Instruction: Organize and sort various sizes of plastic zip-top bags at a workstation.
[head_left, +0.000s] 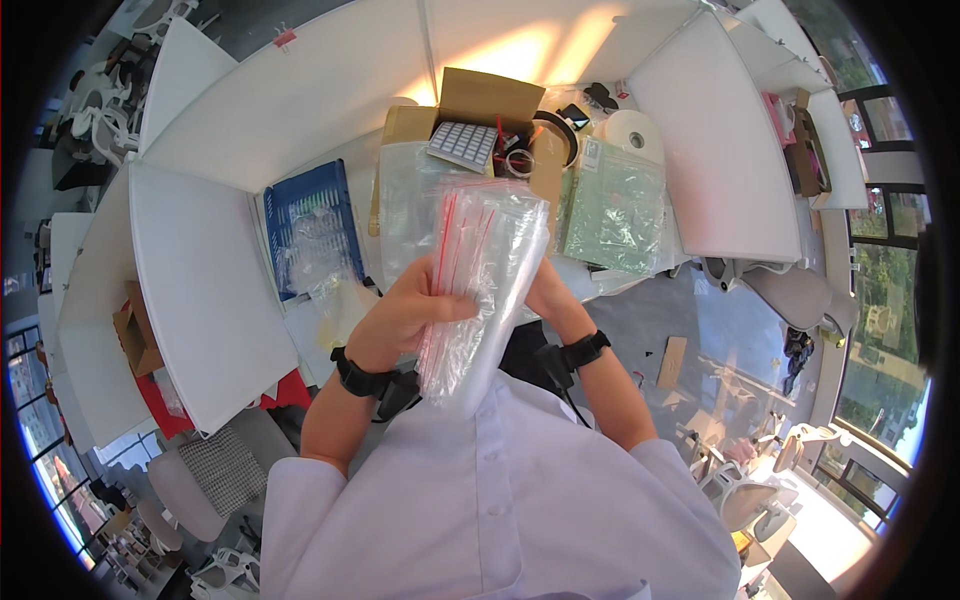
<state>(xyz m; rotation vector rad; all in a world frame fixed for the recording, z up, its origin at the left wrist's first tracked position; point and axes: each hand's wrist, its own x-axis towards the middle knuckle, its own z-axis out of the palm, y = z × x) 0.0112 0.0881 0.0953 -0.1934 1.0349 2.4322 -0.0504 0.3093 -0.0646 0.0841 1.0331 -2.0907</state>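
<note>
A thick bundle of clear, glossy plastic bags with thin red seal lines (505, 280) is held in mid-air, its length running up the view and its top tilted slightly right. Several red lines run lengthwise, side by side, toward the left edge; the right edge curves smoothly, and the layered film is wrinkled and glinting.

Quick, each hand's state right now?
Left hand: closed on a bundle of clear red-striped zip bags, thumb across its front.
Right hand: at the bundle's right edge, fingers hidden behind it; grip can't be told.
</note>
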